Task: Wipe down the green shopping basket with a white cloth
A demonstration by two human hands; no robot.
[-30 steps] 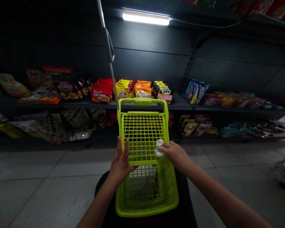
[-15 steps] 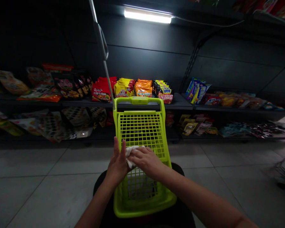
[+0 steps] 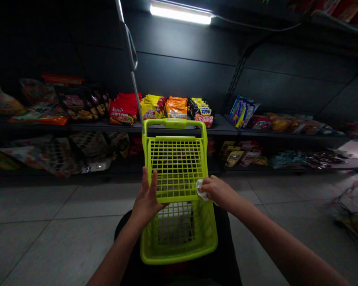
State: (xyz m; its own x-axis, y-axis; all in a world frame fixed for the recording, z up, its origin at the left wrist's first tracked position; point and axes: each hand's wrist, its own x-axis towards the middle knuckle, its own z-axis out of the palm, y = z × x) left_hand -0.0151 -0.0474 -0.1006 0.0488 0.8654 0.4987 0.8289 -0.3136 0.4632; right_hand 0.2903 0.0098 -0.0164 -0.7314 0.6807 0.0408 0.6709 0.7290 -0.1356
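Observation:
A lime-green shopping basket [image 3: 209, 234] with a grid panel [image 3: 177, 169] across its upper half stands tilted at my legs. My right hand [image 3: 219, 192] is closed around a crumpled white cloth [image 3: 202, 190], pressed to the basket's right rim beside the panel's lower corner. On the opposite side, my left hand [image 3: 146, 202] rests against the left rim. Its visible fingers point up and apart, and its thumb reaches inward below the panel's lower edge. From the basket's upper left rises a long metal handle [image 3: 134, 85] with a dark grip.
Ahead, a dark shelf [image 3: 220, 126] carries red noodle packets [image 3: 123, 110], yellow packets [image 3: 151, 108] and orange packets [image 3: 176, 108]. More bagged snacks fill the lower shelf [image 3: 209, 169]. A lit tube lamp [image 3: 180, 12] hangs above. Grey floor tiles [image 3: 47, 234] surround me.
My right hand has moved right with the white cloth, from beside my left hand to the basket's right rim. My left hand stays at the left rim. The view has shifted slightly.

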